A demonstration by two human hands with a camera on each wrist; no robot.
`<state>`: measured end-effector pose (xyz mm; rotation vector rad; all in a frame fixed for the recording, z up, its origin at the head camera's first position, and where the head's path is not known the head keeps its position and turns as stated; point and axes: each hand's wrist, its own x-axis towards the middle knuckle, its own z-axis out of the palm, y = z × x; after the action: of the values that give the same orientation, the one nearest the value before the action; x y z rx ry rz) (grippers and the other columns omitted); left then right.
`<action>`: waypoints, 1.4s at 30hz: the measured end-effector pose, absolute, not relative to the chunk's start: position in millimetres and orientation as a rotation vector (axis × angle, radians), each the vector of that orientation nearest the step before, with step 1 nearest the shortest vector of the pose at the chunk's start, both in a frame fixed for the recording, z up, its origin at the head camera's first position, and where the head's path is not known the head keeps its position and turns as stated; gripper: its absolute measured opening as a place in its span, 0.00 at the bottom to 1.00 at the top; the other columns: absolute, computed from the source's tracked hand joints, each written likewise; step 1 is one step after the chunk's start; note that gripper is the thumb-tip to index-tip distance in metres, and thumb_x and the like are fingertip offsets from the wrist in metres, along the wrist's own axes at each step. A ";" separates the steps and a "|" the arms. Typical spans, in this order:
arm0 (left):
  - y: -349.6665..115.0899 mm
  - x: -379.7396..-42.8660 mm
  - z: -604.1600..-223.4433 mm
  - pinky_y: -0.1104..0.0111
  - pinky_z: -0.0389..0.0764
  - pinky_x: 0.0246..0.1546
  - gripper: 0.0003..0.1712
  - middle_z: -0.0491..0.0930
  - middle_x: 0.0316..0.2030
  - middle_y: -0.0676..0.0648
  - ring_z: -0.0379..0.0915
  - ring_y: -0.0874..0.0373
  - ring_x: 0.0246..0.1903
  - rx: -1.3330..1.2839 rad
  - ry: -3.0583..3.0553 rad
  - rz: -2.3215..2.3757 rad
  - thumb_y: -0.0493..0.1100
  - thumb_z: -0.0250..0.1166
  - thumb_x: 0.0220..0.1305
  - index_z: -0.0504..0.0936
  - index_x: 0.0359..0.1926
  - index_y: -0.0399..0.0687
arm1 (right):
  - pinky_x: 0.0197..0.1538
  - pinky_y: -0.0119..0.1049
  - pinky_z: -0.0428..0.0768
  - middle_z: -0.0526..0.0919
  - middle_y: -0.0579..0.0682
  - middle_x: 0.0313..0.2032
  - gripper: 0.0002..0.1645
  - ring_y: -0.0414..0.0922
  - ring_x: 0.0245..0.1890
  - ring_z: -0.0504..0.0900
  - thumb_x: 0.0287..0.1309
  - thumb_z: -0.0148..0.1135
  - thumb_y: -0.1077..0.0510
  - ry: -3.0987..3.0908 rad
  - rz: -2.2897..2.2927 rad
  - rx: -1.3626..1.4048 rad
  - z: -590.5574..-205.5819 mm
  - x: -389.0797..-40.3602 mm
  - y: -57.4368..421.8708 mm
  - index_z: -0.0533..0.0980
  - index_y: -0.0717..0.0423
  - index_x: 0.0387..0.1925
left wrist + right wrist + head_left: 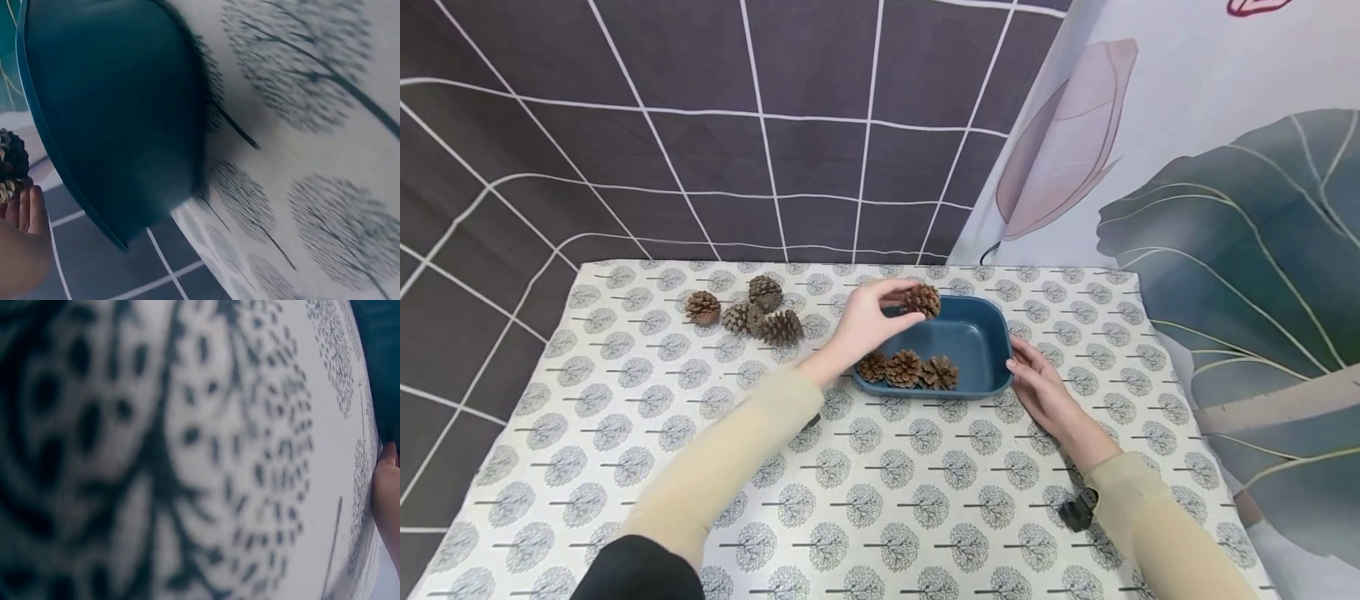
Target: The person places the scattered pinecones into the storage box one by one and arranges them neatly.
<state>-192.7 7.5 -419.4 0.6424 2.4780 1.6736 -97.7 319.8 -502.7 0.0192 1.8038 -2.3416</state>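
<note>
In the head view my left hand [867,318] holds a brown pine cone [922,302] between thumb and fingers, over the back left of a dark blue rectangular container [973,387]. Three more pine cones [903,368] lie in a row inside, along its front left. My right hand [1043,385] rests against the container's right end, thumb at the rim and fingers along the outer wall. The left wrist view catches the held pine cone [12,159] at its left edge, beside the container's outer side [119,119]. Only part of the right hand [389,500] shows in the right wrist view.
Several pine cones [778,327] lie grouped on the tree-print tablecloth [865,500], left of the container. A dark gridded cloth [812,150] hangs behind the table, and a leaf-patterned curtain [1225,250] hangs at the right. A small black device [1078,510] sits at the right wrist.
</note>
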 end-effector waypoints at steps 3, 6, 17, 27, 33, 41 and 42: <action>20.5 -193.7 -418.5 0.63 0.86 0.65 0.31 0.84 0.64 0.42 0.86 0.46 0.58 0.713 2.504 1.564 0.42 0.79 0.62 0.83 0.66 0.46 | 0.70 0.20 0.75 0.74 0.34 0.65 0.31 0.29 0.65 0.75 0.78 0.50 0.68 1.803 -2.341 0.013 -502.0 -97.4 319.4 0.62 0.53 0.77; 32.5 -193.5 -418.0 0.63 0.85 0.65 0.31 0.84 0.65 0.44 0.86 0.48 0.59 0.765 2.505 1.473 0.43 0.79 0.63 0.83 0.66 0.47 | 0.70 0.20 0.76 0.74 0.34 0.65 0.33 0.28 0.65 0.75 0.77 0.51 0.68 1.812 -2.336 0.015 -501.6 -96.9 319.0 0.59 0.56 0.78; 71.2 -189.1 -428.0 0.64 0.79 0.71 0.31 0.84 0.66 0.48 0.80 0.54 0.65 0.886 2.512 1.207 0.49 0.77 0.66 0.82 0.68 0.49 | 0.70 0.20 0.75 0.73 0.32 0.65 0.39 0.26 0.65 0.76 0.78 0.48 0.68 1.833 -2.306 0.014 -502.4 -99.6 319.7 0.46 0.67 0.82; 96.4 -181.5 -436.8 0.65 0.78 0.73 0.32 0.84 0.65 0.51 0.79 0.55 0.66 1.038 2.582 0.827 0.53 0.76 0.66 0.82 0.68 0.51 | 0.70 0.21 0.75 0.73 0.34 0.66 0.37 0.28 0.65 0.77 0.79 0.47 0.68 1.835 -2.306 -0.032 -505.2 -100.2 320.6 0.49 0.65 0.82; 105.2 -177.4 -444.3 0.66 0.78 0.72 0.32 0.82 0.67 0.52 0.78 0.57 0.67 1.152 2.589 0.609 0.56 0.75 0.68 0.81 0.69 0.53 | 0.70 0.21 0.75 0.73 0.35 0.67 0.37 0.29 0.66 0.76 0.79 0.47 0.68 1.822 -2.313 -0.035 -505.4 -100.1 320.1 0.49 0.66 0.81; 108.7 -175.8 -450.2 0.68 0.78 0.72 0.32 0.82 0.67 0.53 0.78 0.58 0.68 1.227 2.563 0.498 0.54 0.76 0.66 0.81 0.68 0.54 | 0.70 0.20 0.75 0.71 0.35 0.66 0.39 0.28 0.66 0.76 0.79 0.48 0.66 1.837 -2.290 0.012 -503.5 -99.3 320.8 0.45 0.68 0.82; 109.1 -175.8 -450.7 0.68 0.78 0.72 0.32 0.82 0.67 0.53 0.78 0.58 0.67 1.236 2.553 0.496 0.54 0.76 0.66 0.81 0.68 0.54 | 0.70 0.20 0.75 0.71 0.35 0.66 0.40 0.28 0.66 0.75 0.79 0.48 0.66 1.838 -2.288 0.014 -503.7 -99.2 320.8 0.44 0.68 0.82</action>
<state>-175.8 109.1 -450.7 1.2359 2.5529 0.4962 -99.2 320.8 -503.7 0.0139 1.8382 -2.2878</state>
